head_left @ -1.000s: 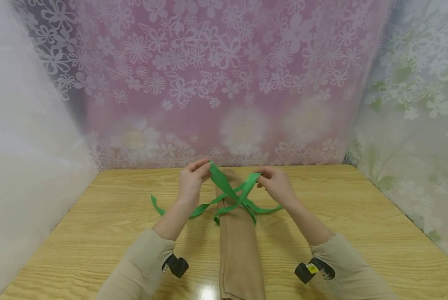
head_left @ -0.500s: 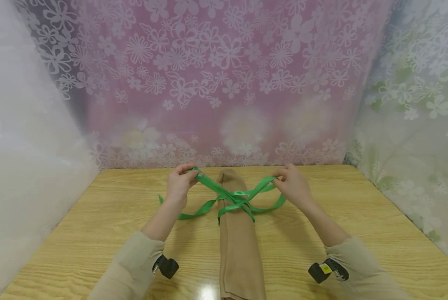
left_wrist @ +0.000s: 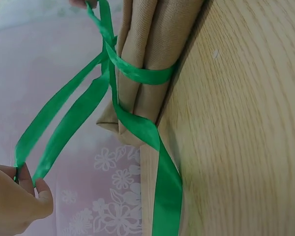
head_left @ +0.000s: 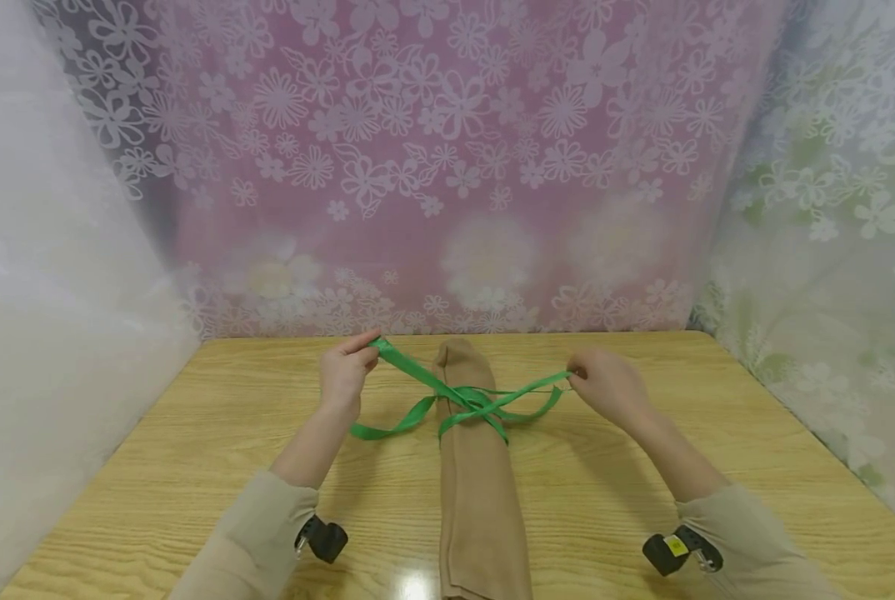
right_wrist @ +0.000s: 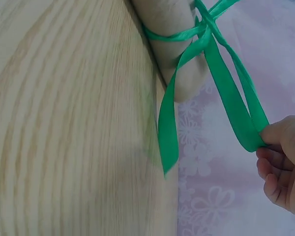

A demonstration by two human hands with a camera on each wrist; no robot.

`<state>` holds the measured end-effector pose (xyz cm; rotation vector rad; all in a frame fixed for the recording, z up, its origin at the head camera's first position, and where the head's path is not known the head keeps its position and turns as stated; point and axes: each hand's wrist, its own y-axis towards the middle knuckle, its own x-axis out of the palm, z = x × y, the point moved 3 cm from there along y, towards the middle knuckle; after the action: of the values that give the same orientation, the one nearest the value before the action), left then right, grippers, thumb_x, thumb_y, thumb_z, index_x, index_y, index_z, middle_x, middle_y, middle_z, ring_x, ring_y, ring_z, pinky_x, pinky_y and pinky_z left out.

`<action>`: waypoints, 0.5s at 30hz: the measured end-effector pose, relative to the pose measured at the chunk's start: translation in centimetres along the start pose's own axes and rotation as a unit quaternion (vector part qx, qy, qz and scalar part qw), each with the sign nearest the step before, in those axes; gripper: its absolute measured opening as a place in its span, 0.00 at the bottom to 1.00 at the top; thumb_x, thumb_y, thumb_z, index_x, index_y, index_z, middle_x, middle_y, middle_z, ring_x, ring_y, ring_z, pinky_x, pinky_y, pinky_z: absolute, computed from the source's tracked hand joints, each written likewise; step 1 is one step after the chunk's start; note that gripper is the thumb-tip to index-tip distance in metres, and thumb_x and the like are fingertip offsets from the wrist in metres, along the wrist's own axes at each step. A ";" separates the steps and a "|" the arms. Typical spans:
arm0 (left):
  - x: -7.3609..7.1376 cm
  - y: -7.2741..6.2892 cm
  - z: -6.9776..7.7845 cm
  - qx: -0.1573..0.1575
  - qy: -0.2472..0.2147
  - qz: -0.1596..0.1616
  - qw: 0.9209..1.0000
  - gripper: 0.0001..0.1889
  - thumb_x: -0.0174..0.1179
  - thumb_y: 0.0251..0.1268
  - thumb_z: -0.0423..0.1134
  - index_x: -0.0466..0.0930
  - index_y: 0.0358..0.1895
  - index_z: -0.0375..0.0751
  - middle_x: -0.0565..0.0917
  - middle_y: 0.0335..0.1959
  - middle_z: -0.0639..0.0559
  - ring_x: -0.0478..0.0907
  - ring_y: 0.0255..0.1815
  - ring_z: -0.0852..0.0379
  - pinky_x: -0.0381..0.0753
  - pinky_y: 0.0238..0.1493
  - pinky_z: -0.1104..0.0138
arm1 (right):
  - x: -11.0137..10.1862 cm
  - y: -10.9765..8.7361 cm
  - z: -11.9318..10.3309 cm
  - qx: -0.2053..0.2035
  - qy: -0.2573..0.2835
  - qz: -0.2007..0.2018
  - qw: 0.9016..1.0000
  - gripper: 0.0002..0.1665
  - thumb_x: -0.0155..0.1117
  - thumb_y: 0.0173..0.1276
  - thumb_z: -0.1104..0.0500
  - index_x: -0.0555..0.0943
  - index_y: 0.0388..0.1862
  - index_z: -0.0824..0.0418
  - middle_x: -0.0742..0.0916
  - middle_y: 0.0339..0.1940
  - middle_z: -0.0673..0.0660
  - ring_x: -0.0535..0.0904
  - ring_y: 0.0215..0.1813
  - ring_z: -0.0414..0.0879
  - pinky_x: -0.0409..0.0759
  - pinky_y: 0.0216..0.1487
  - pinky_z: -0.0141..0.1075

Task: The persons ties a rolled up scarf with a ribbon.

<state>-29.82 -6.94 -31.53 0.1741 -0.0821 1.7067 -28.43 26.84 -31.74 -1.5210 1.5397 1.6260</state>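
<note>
A rolled brown cloth lies lengthwise on the table, a green ribbon wound round its far part and crossed on top. My left hand pinches one ribbon loop up and to the left of the roll. On the other side my right hand pinches a second loop between thumb and fingers. The left wrist view shows the left loop's two strands meeting at the fingertips. Two loose tails hang at the sides; one ribbon tail ends in a cut tip in the right wrist view.
The wooden table runs back to a pink floral curtain. Pale sheeting hangs at the left, and a green-and-white floral sheet at the right. Each wrist wears a black camera on a strap.
Both hands have moved apart, left hand to the left and right hand to the right and slightly down. The loops are drawn longer and the ribbon's crossing sits tighter against the roll.
</note>
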 end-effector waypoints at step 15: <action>-1.7 0.7 -0.1 0.045 0.114 0.065 0.990 0.19 0.51 0.67 0.32 0.71 0.61 0.36 0.72 0.59 0.43 0.68 0.46 0.55 0.63 0.27 0.76 | 0.0 -1.0 1.8 -0.009 -0.059 -0.008 0.998 0.06 0.57 0.57 0.70 0.81 0.29 0.64 0.81 0.21 0.53 0.66 0.18 0.41 0.64 0.17 0.32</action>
<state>-30.27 -8.66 -31.85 0.0399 0.1580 1.8502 -28.27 28.74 -32.54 -1.4153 1.4509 1.6924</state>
